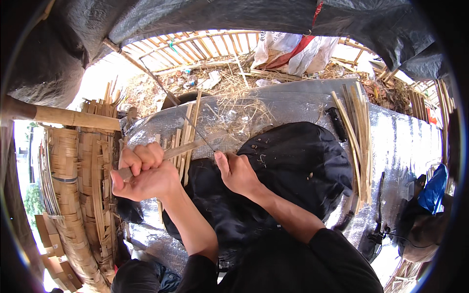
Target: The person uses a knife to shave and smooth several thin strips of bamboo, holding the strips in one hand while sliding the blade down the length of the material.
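My left hand, palm turned up, has its fingers wrapped round one end of a long flat knife. The blade slants up and to the right, with its tip near loose shavings. To the right of it, my right hand is closed, thumb along the top, on a thin bamboo strip. The strip runs up and left, crossing the blade; I cannot tell where its far end lies. Black cloth covers my lap under both hands, with a few light shavings on it.
Split bamboo pieces lie in a bundle on the silver sheet at right, others at left. Curly shavings are heaped ahead. Woven bamboo stands at left; a person's dark-covered head shows below. Dark tarp hangs overhead.
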Action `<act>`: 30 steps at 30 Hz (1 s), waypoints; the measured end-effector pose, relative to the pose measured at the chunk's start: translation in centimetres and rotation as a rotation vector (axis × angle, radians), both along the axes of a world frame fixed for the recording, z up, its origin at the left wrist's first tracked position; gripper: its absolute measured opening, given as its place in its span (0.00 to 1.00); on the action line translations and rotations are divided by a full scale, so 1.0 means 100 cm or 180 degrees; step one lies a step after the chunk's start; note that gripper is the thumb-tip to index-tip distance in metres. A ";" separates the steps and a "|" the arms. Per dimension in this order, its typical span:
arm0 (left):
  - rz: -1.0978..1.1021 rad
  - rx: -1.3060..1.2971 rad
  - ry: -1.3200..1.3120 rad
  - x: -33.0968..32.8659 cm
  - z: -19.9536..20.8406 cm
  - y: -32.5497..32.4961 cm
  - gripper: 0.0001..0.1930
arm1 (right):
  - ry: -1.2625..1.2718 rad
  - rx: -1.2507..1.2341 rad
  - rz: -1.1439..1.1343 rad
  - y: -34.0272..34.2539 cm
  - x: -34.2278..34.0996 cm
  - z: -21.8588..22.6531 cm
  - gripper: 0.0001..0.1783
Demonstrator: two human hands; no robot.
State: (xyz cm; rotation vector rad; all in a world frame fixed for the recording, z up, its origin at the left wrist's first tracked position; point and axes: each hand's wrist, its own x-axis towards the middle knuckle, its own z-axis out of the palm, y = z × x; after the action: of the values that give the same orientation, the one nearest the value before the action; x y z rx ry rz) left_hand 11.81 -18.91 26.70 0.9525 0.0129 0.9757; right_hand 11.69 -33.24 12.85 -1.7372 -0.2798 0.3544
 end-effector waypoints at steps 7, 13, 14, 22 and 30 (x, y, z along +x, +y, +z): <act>-0.0198 0.0205 0.0020 -0.021 -0.007 0.001 0.27 | 0.0040 -0.0136 0.0137 0.007 -0.003 0.003 0.36; -0.0168 0.0169 0.0020 -0.033 -0.010 -0.001 0.27 | -0.0164 -0.0157 0.0007 0.004 -0.007 -0.001 0.32; -0.0165 0.0192 -0.0021 -0.026 -0.009 -0.007 0.27 | -0.0219 -0.0181 0.0055 0.002 -0.001 0.021 0.32; -0.0149 0.0180 0.0005 -0.032 -0.013 0.001 0.27 | -0.0104 -0.0332 0.0003 0.005 -0.007 0.008 0.34; 0.0087 0.0097 -0.0076 -0.010 -0.007 -0.005 0.27 | 0.0602 -0.0874 -0.0514 -0.036 0.011 -0.082 0.36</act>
State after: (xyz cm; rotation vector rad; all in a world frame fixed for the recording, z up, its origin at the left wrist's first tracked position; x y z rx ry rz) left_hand 10.81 -19.39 25.96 0.9707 -0.0092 1.0149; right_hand 12.82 -36.84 4.62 -1.9643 0.0494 0.4516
